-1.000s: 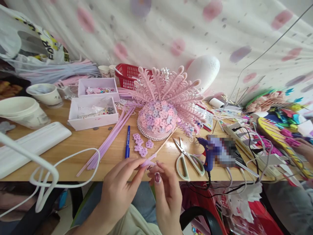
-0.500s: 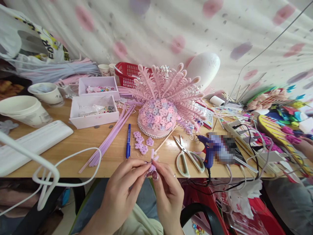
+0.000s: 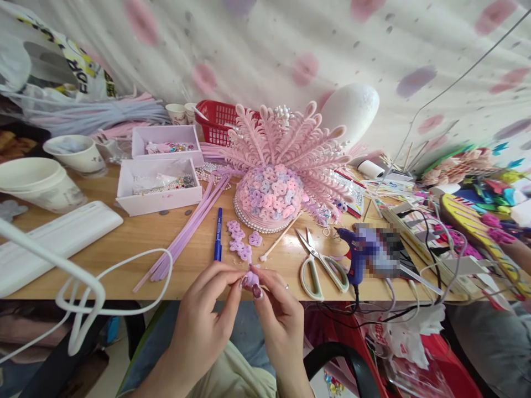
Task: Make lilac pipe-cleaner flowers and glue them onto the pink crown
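Note:
My left hand [image 3: 209, 312] and my right hand [image 3: 277, 318] meet at the table's front edge, fingertips pinched on a short lilac pipe cleaner [image 3: 250, 278] that is bent into a small bundle; fingers hide part of it. Just beyond lie several finished lilac pipe-cleaner flowers [image 3: 237, 239], one of them apart [image 3: 255, 238]. A blue marker [image 3: 218, 235] is left of them, and a thin wooden stick [image 3: 277, 243] lies to the right. Behind stands a pink headdress [image 3: 269, 193] with a flower-covered dome, pearl trim and feathery plumes.
Scissors [image 3: 317, 268] and a blue glue gun [image 3: 357, 251] lie at right, with cords trailing over the edge. Long lilac pipe cleaners [image 3: 188, 232], white bead boxes [image 3: 160, 188], paper cups [image 3: 41, 185] and a white cable [image 3: 124, 309] are at left. Another person's arm [image 3: 520, 254] shows far right.
Both hands have shifted slightly left, still pinching the lilac pipe cleaner. Its ends, which stuck up before, now show as a more compact bundle. The view has moved slightly.

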A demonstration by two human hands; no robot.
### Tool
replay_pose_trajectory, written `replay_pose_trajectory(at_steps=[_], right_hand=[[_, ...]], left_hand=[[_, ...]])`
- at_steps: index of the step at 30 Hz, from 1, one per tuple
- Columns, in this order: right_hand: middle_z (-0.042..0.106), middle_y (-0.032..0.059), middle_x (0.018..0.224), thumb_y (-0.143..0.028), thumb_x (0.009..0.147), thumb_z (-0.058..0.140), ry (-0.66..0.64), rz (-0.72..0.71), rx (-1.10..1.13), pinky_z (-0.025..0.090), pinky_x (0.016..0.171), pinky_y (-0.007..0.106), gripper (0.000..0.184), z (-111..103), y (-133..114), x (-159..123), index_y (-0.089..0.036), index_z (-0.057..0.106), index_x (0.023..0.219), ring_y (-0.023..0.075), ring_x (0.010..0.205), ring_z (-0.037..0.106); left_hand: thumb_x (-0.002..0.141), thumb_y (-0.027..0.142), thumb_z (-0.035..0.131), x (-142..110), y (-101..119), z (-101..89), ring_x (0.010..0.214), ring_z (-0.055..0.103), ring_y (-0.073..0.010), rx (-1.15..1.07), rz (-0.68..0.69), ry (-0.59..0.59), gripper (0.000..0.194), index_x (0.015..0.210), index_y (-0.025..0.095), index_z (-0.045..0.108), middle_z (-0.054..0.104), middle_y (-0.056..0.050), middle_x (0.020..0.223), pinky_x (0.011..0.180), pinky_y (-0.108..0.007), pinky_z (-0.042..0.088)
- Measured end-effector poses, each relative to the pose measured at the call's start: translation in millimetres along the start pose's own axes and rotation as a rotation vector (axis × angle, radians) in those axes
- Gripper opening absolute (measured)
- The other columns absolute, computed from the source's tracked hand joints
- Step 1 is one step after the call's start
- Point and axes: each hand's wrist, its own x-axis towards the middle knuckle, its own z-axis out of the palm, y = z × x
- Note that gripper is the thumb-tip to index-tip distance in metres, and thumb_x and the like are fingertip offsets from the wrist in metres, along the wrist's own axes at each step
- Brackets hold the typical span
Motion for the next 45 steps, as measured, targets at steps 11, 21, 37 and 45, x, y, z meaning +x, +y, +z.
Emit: replay_pose_trajectory(at_steps=[11, 21, 37, 45], right_hand=[[0.073, 0.0071, 0.109, -0.013, 0.097, 0.058, -0.157, -0.015, -0.087, 0.058, 0.083, 0.031, 0.038, -12, 7, 1, -0.032, 0.069, 0.129, 0.0206, 0.101, 0.069], [0.077, 0.0056, 0.102, -0.009, 0.094, 0.056, -0.119, -0.029, -0.184, 0.059, 0.075, 0.027, 0.038, -11, 9, 0, -0.028, 0.071, 0.124, 0.0191, 0.092, 0.073], [0.078, 0.0038, 0.077, -0.017, 0.093, 0.057, -0.142, 0.175, -0.038, 0.062, 0.077, 0.031, 0.031, -9, 11, 4, -0.024, 0.078, 0.114, 0.0233, 0.089, 0.076], [0.075, 0.0080, 0.122, -0.019, 0.099, 0.049, -0.330, 0.199, -0.065, 0.058, 0.096, 0.039, 0.041, -19, 6, 14, -0.026, 0.064, 0.137, 0.0240, 0.111, 0.071]], left_hand=[[0.091, 0.002, 0.055, -3, -6, 1.8, 0.079, 0.068, -0.0135, 0.010, 0.098, -0.007, 0.020, 0.091, 0.020, 0.063, 0.068, -0.001, 0.083, 0.077, -0.021, 0.055], [0.093, 0.005, 0.054, -6, -9, 7.8, 0.077, 0.068, -0.0156, 0.119, 0.182, -0.016, 0.017, 0.096, 0.020, 0.063, 0.068, -0.003, 0.083, 0.073, -0.024, 0.056], [0.094, 0.006, 0.053, 1, -16, 1.6, 0.086, 0.069, -0.0140, 0.027, 0.111, -0.131, 0.016, 0.096, 0.018, 0.064, 0.069, -0.004, 0.091, 0.080, -0.021, 0.057], [0.102, 0.010, 0.041, 21, -25, -12.6, 0.082, 0.073, -0.0214, 0.390, 0.690, -0.202, 0.029, 0.115, 0.011, 0.066, 0.077, -0.008, 0.089, 0.076, -0.033, 0.061]])
